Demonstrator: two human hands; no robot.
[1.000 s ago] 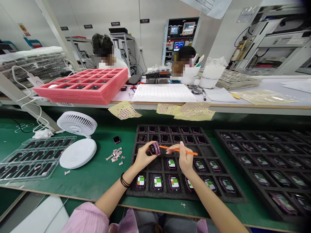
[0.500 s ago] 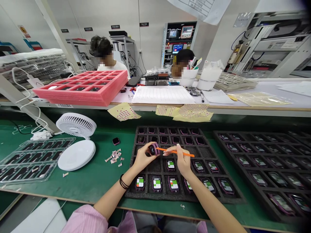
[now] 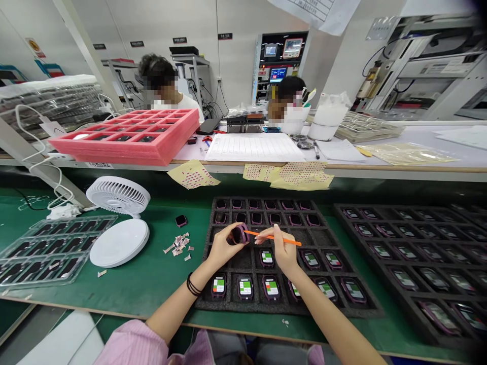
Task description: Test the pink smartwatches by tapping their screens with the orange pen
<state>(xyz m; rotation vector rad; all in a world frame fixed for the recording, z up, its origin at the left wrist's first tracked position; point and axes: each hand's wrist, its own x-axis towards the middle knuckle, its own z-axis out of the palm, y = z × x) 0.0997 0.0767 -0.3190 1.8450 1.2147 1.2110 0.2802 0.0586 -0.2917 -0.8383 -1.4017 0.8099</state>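
My left hand [image 3: 223, 248] is closed around a purple smartwatch [image 3: 239, 234] without a strap, tilted above the black foam tray [image 3: 243, 307]; its screen looks dark. My right hand [image 3: 283, 248] pinches a thin orange stick [image 3: 281, 238], whose left tip meets the watch's right side. Below my hands, several watches in the tray show lit green-and-white screens, such as one watch [image 3: 245, 287] in the front row. The watches in the tray's two back rows have dark screens. One more dark watch [image 3: 181, 220] lies on the green mat left of the tray.
Small tape-like scraps [image 3: 178, 244] are heaped near a white fan [image 3: 119, 244]. A clear tray [image 3: 70, 276] of dark parts lies at far left, and a second foam tray [image 3: 384, 284] of watches at right. A raised shelf [image 3: 403, 172] carries a pink foam tray [image 3: 167, 152]; two people sit beyond.
The held watch's screen has gone from lit to dark, and the watch is turned slightly. The orange stick has shifted a little left, its tip still at the watch's side.
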